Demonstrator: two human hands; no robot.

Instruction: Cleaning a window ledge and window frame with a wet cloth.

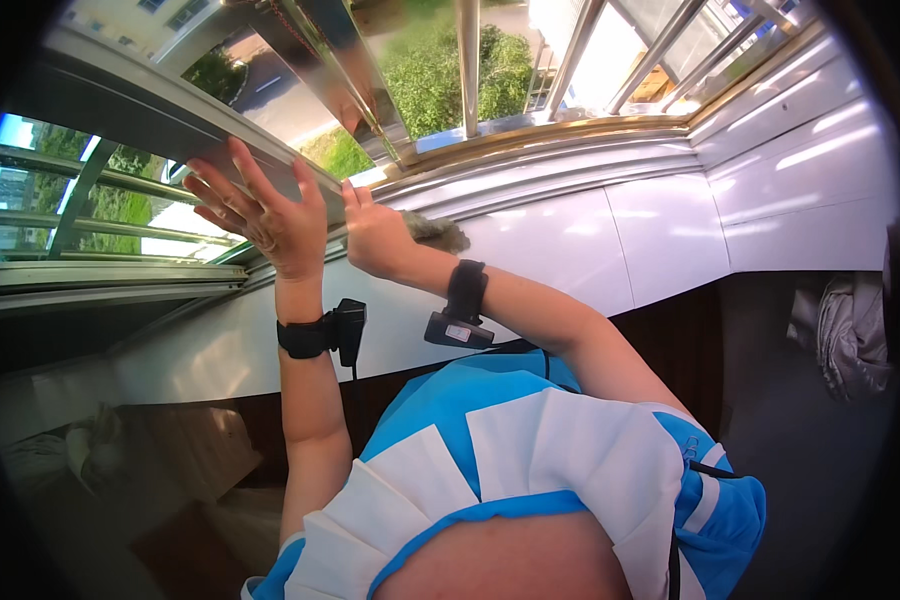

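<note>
My left hand (266, 206) is raised with its fingers spread, and it rests flat against the dark frame of a sliding window sash (150, 112). Beside it, my right hand (379, 232) has its fingers bent at the sash's near vertical edge, gripping it low down by the track. A grey-green cloth (439, 232) lies crumpled on the sill behind my right hand, partly hidden by it. Both wrists wear black straps with small devices. Below my hands runs the white tiled sill (540, 232).
Metal window tracks (555, 165) run along the sill. Outside stand shiny security bars (469, 67), with bushes (502, 67) and a road beyond. Another glass pane (105, 195) reflects or shows bars at left. Silvery fabric (851, 337) is bunched at far right.
</note>
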